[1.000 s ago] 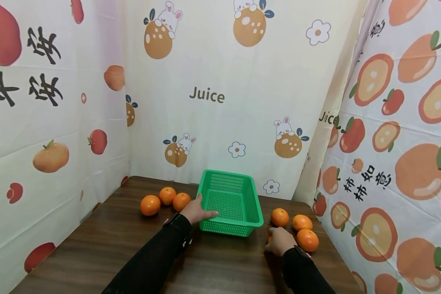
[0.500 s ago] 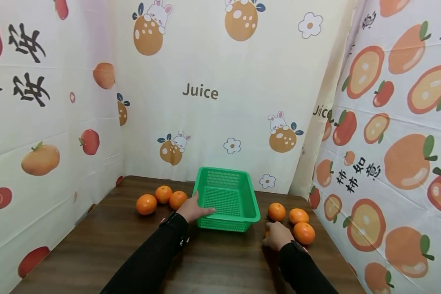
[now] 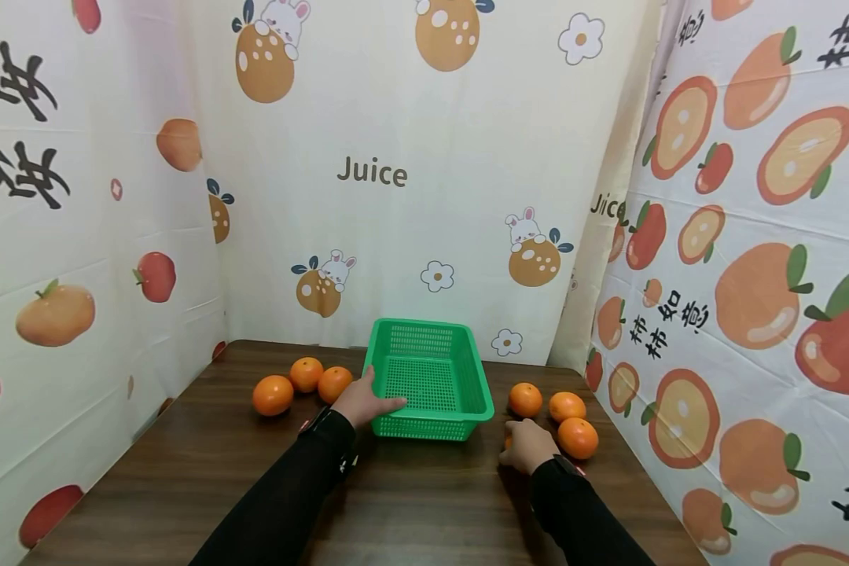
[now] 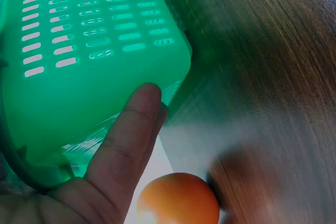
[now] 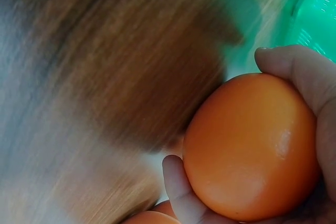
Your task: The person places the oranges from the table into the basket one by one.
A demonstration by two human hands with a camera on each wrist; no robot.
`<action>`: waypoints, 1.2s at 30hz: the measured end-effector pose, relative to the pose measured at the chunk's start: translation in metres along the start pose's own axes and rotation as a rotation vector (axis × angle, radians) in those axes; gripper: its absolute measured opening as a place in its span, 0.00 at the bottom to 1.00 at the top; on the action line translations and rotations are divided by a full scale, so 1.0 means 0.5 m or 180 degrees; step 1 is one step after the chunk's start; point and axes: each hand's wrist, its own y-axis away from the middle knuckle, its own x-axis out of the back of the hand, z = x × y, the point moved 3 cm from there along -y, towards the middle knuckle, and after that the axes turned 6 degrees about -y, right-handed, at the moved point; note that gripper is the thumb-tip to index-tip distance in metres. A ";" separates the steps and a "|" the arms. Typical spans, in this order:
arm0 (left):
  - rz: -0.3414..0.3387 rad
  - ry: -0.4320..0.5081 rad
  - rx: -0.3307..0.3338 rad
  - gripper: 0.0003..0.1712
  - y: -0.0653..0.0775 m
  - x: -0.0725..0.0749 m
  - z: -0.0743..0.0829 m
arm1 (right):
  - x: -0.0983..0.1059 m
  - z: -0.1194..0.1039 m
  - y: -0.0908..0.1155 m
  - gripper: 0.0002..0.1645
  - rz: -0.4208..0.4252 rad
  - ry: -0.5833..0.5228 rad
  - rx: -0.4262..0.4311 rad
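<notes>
In the head view a green plastic basket [image 3: 424, 428] with perforated walls stands on the dark wooden table. My left hand [image 3: 361, 401] is at its near left corner, thumb along the front rim. The left wrist view shows straight fingers [image 4: 126, 142] against the basket's outer wall. My right hand [image 3: 528, 446] is low over the table, right of the basket. Thumb and fingers curl round an orange [image 5: 252, 150], mostly hidden by the hand in the head view. Close beyond and beside that hand sit three more oranges, one of them the nearest orange [image 3: 578, 438].
Three oranges lie left of the basket, among them a front one [image 3: 272, 395]; the closest orange [image 3: 335, 384] is beside my left hand. Printed cloth walls [image 3: 389, 236] enclose the table [image 3: 424, 503] at the back and both sides.
The head view has turned a little, so the whole scene sits further left and slightly higher. Both hands keep their places relative to the basket and the oranges.
</notes>
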 end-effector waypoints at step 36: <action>0.0069 0.0116 0.0126 0.78 -0.006 -0.004 -0.004 | -0.005 0.003 0.003 0.41 0.0092 -0.0055 -0.0043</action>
